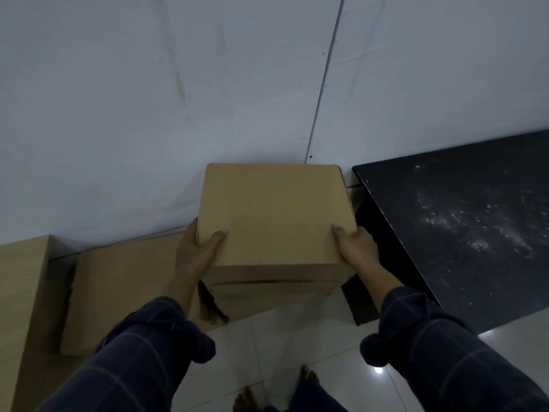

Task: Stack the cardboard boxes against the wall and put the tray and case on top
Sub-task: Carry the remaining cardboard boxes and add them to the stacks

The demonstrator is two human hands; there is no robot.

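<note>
With fingers [218,234] of both hands clamped on its near corners, left hand [197,251] and right hand [358,245] grip the top cardboard box [274,215]; it sits on a lower box [267,295], against the wall [178,99], left of the dark worktop [463,227].

Grey wall [118,99], white tiles [267,352], seemingly black table [460,233]

Scene dimly lit, bluish cast; lamp glare reflected on floor tiles [378,370] lower right; edges bowed by wide-angle lens; detail softened.
</note>
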